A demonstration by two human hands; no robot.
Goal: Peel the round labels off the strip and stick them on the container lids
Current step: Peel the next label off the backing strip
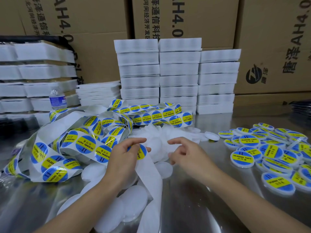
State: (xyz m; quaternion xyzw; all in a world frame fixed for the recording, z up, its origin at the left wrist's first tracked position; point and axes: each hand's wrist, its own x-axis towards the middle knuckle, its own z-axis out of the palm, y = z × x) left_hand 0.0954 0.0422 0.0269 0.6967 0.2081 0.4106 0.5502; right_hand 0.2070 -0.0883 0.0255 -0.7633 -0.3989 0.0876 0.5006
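A long strip of round blue-and-yellow labels [80,145] lies tangled across the left and middle of the metal table. My left hand [125,156] grips the strip's end, with one round label [141,151] showing between its fingers and thumb. The bare white backing [149,170] trails down from that hand. My right hand [186,153] hovers just to the right with loosely curled fingers, holding nothing. Under and beyond both hands lies a heap of plain white lids [158,137]. Labelled lids [272,152] are piled at the right.
The shiny metal table [202,190] reflects light. White foam trays [178,73] are stacked behind, more at the left [33,73]. A water bottle [57,98] stands at the left. Cardboard boxes [269,39] form the back wall. White lids [131,204] also lie between my forearms.
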